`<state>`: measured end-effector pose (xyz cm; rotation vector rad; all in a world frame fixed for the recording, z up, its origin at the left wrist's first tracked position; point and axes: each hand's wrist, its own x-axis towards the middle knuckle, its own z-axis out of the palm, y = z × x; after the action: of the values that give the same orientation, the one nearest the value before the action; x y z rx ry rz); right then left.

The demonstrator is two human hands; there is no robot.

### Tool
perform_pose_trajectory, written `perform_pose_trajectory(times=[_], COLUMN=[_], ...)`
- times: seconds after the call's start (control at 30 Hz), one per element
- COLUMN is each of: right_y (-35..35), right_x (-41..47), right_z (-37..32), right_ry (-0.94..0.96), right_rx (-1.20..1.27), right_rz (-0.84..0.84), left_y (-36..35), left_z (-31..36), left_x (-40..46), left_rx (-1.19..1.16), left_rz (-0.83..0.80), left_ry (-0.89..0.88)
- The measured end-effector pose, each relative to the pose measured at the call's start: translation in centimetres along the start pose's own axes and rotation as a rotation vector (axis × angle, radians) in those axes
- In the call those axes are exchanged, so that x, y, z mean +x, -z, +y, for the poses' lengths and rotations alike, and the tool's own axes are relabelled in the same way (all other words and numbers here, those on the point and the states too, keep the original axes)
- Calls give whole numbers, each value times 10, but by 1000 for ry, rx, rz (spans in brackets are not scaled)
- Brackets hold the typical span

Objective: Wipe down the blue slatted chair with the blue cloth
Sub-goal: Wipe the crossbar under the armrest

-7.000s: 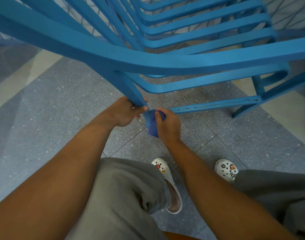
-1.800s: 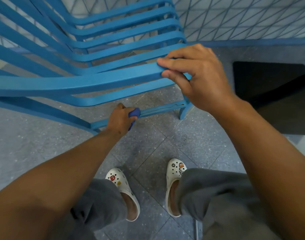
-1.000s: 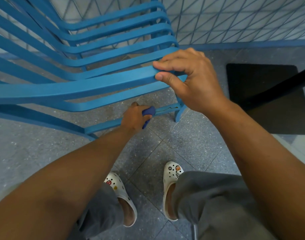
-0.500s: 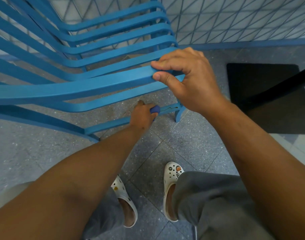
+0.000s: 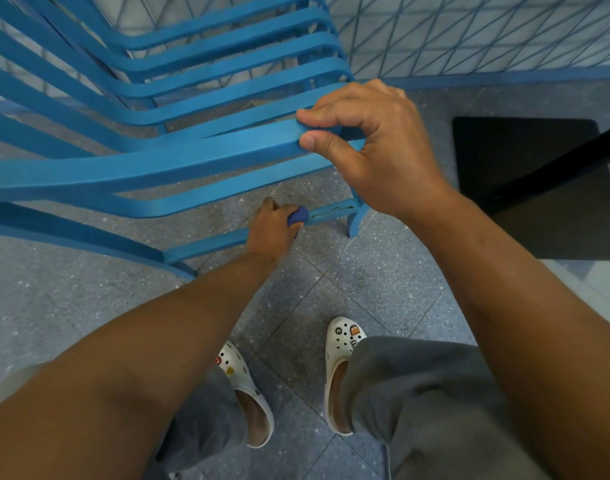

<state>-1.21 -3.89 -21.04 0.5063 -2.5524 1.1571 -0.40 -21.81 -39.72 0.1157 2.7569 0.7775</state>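
A single head-worn camera looks steeply down and forward from close above, taking in both forearms, the chair [image 5: 165, 161] just ahead and the floor [image 5: 383, 271] underfoot.

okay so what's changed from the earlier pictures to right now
The left hand took over the dark blue cloth from the right hand and slid it rightward along the low crossbar of the blue slatted chair. The right hand let go and gripped the upper slat's end. For the last two seconds that grip has held.

Matt chair [image 5: 151, 168] (speckled floor [image 5: 365, 271])
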Motion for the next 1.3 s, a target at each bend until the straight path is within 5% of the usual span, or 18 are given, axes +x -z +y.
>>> perform_pose_trajectory(times=[0.27, 0.43, 0.53, 0.6, 0.73, 0.83, 0.97, 1.1, 1.23, 1.3], right_y=[4, 13, 23, 22, -12, -53, -89, -116, -124, -122], right_x=[3, -6, -20, -30, -52, -71, -86, -94, -98, -103], right_z=[-5, -29, -50, -59, -47, -21, 0, 7, 21, 32], right_ry=[-51, -88, -44, -76, -295, -492, -661, -708, -724, -697], right_rx=[29, 8, 59, 79, -135, -224, 157, 230, 196, 90], right_rz=[1, 78, 150, -10, -606, -808, -612, -443, -291, -230], left_y=[-5, 20, 36, 46, 57, 63, 66, 65, 57, 53], left_z=[44, 30, 8, -7, -19, -7, 10, 13, 11, 9], left_x=[15, -2, -28, -40, -52, -51, -48, -46, -38, -33], left_rx=[-7, -340, -308, -280, -313, -469, -833, -1088, -1049, -816], left_rz=[-49, -197, -145, -142, -114, -96, -234, -365, -449, -424], left_ry=[-24, 58, 60, 85, 177, 237, 379, 520, 441, 300])
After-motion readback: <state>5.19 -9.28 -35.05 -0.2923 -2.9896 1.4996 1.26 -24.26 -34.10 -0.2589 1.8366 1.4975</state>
